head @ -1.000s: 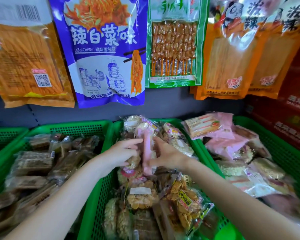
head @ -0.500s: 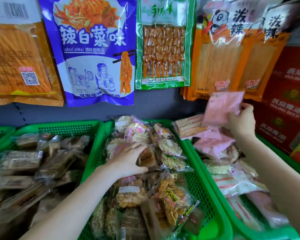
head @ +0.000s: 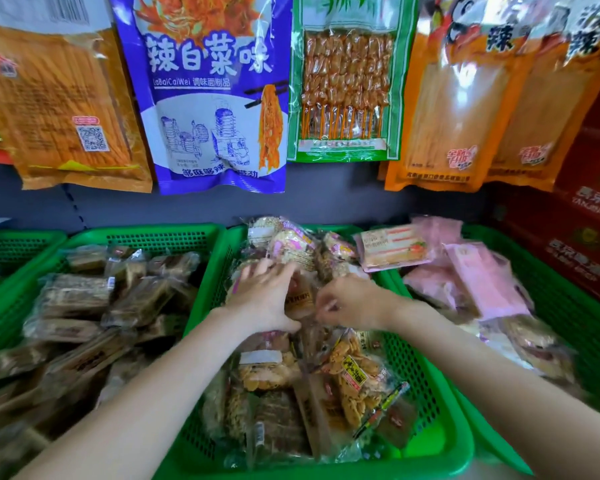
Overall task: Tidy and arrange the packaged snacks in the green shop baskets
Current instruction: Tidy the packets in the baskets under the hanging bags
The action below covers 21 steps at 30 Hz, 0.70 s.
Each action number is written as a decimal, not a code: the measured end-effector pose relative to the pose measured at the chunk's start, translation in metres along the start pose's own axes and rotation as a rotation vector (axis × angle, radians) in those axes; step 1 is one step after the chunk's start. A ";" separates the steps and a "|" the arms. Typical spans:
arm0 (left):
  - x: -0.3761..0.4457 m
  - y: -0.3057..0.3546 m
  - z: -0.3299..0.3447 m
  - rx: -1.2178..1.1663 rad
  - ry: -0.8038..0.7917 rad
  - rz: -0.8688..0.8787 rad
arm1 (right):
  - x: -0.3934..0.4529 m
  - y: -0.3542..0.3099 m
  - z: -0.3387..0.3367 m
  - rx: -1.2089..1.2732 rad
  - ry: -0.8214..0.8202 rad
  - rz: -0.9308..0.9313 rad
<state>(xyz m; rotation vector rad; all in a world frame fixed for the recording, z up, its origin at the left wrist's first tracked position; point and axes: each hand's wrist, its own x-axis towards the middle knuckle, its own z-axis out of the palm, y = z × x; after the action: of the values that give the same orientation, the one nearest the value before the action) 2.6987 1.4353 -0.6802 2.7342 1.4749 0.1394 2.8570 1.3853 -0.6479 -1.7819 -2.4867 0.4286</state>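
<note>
Your left hand [head: 264, 299] lay flat on a brown packet [head: 300, 299] in the middle basket [head: 440, 441]; your right hand [head: 352, 304] pinched its wrapper. It looked light, crinkly, brittle inside: best held by the edges.

A small shop, by the look of its stock; large sealed snack bags hang in a row on a grey back wall, among them a purple bag [head: 219, 91] printed with Chinese characters and a green-edged pack of skewers [head: 347, 81]; below stand green plastic baskets [head: 146, 237] side by side, each heaped with small wrapped snacks [head: 354, 372]; red cartons [head: 582, 237] printed with a beer name are stacked at the right.
</note>
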 end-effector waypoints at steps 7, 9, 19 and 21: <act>-0.018 -0.040 -0.018 -0.042 0.119 -0.073 | 0.010 -0.011 0.025 -0.157 -0.213 0.123; -0.019 -0.047 -0.025 -0.093 0.104 -0.055 | 0.013 -0.015 0.036 -0.273 -0.227 0.126; -0.024 -0.070 -0.046 -0.596 0.067 -0.230 | 0.030 -0.009 -0.002 0.385 0.451 0.264; -0.029 -0.080 -0.047 -0.624 0.145 -0.361 | 0.042 -0.011 -0.013 0.801 0.534 0.320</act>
<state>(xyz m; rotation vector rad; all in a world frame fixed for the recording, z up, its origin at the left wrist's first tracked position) 2.6118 1.4545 -0.6406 1.9760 1.5869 0.6670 2.8356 1.4234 -0.6377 -1.6296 -1.3865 0.7149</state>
